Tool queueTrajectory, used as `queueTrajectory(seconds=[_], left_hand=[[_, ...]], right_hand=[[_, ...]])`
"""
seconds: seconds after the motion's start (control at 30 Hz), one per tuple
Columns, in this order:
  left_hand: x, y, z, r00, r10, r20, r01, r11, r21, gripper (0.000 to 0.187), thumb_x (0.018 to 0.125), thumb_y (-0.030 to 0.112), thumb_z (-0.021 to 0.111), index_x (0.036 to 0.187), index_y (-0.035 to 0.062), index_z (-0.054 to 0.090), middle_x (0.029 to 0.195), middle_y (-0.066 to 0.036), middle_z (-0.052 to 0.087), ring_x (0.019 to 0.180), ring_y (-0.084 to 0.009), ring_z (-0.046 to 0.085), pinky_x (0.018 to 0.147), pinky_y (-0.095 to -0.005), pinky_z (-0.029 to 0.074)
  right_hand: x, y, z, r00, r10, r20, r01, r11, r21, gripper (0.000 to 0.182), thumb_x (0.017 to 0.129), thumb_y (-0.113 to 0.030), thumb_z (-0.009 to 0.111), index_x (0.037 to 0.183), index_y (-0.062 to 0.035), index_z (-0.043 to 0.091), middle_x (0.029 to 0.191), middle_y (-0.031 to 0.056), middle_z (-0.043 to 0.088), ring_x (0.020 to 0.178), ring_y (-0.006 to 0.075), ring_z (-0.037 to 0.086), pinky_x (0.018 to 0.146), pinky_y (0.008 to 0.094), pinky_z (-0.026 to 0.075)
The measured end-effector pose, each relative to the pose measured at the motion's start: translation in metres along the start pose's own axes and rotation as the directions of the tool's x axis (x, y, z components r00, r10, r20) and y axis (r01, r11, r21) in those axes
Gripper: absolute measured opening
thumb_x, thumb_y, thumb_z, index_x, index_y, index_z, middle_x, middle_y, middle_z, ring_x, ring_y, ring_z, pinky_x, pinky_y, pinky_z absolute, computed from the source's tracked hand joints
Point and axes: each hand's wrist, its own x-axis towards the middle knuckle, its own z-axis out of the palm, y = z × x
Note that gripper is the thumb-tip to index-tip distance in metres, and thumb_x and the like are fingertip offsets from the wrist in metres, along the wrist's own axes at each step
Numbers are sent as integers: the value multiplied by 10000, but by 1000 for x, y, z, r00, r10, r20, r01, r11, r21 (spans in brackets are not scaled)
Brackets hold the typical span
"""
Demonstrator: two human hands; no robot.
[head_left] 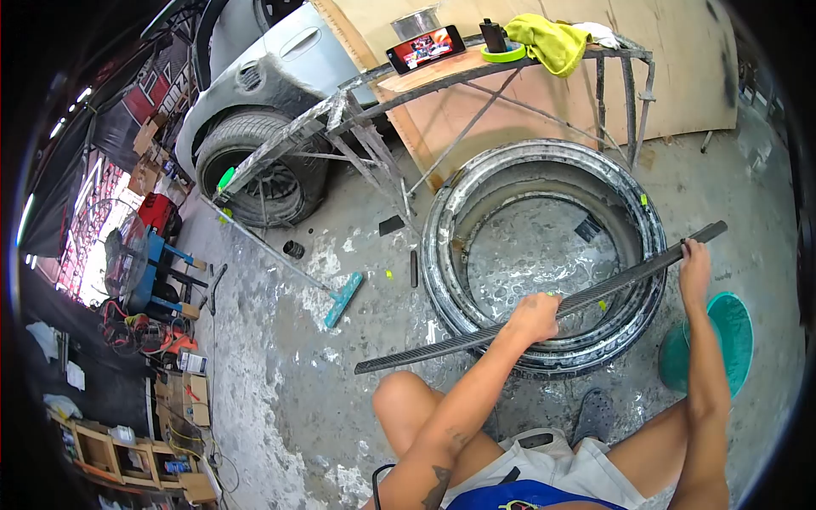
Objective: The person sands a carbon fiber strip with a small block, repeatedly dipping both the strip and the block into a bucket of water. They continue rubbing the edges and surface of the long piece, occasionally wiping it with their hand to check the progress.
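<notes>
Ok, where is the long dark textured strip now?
In the head view, the strip slants from lower centre to right across the near side of the large grey ring, held in the left hand and right hand.

Long blk flat strip (620,281): gry woven-look pattern
Big round blk-gry ring (438,255): white streaks, smears
Round grn plastic bucket (674,361): teal shade
Crumpled yel fabric cloth (548,42): neon, grn tinge
Gry concrete floor (293,365): white patches

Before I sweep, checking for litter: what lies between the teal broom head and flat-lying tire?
Head view shows a short dark bar and a yellow-green scrap.
</notes>
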Motion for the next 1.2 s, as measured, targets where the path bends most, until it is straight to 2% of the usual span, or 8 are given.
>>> queueTrajectory(seconds=[0.07,0.23,0.43,0.63,0.8,0.9,1.1,1.2], left_hand=[[3,-1,-9,1000,-12,17,12,999,-30,305,799,180,684,1070,41,678,895,-253,704,889,-433,689,836,-501,548],[3,-1,-15,997,-18,80,23,998,-60,308,796,189,698,1076,60,697,913,-257,703,927,-434,679,859,-503,539],[1,4,-26,997,-32,72,37,996,-77,309,765,132,667,1061,52,702,946,-263,701,954,-438,671,870,-505,536],[4,-8,-17,998,52,25,-50,998,-48,289,752,107,647,1022,7,664,936,-274,695,947,-450,668,856,-519,531],[-25,-7,-12,999,51,18,-52,998,25,276,769,85,619,1027,-10,636,911,-286,687,917,-461,667,839,-532,529],[-30,-5,-12,999,41,9,-42,998,46,275,780,86,600,1036,-5,640,905,-282,689,911,-450,672,842,-530,531],[-20,-13,-15,998,8,60,-10,1000,24,341,779,137,630,1105,52,676,912,-262,697,913,-442,672,861,-512,533],[-22,-14,-12,1000,10,19,-10,1000,-4,311,776,133,633,1073,58,686,904,-263,696,914,-443,670,860,-512,533]], right_hand=[[-14,-27,15,998,6,-59,-7,1000,-20,177,852,-16,594,1010,-24,674,971,169,663,924,366,610,834,455,485],[-51,-85,-5,918,-396,27,385,904,188,262,824,44,594,1064,-28,670,906,168,656,881,364,603,790,444,480],[5,-21,8,989,36,-145,-43,998,-51,172,852,-13,581,1002,-21,665,920,179,655,912,368,610,811,461,477],[-75,-133,-10,881,-468,61,441,863,248,340,787,65,599,1109,-19,667,1024,148,665,914,319,597,795,422,472],[-48,-86,-27,957,-289,39,275,938,211,202,850,27,620,1042,-2,673,949,179,691,862,374,627,776,457,502],[-33,-48,-17,979,-60,-194,72,996,56,164,888,-9,612,1035,-36,678,912,184,668,871,375,611,753,468,486],[-76,-126,-19,859,-498,-121,512,830,219,174,886,-1,607,1048,-25,665,836,158,630,777,343,598,680,458,462],[-32,-51,-6,970,-223,-95,232,968,94,194,847,9,618,1029,-31,670,888,168,651,828,361,606,726,450,475]])
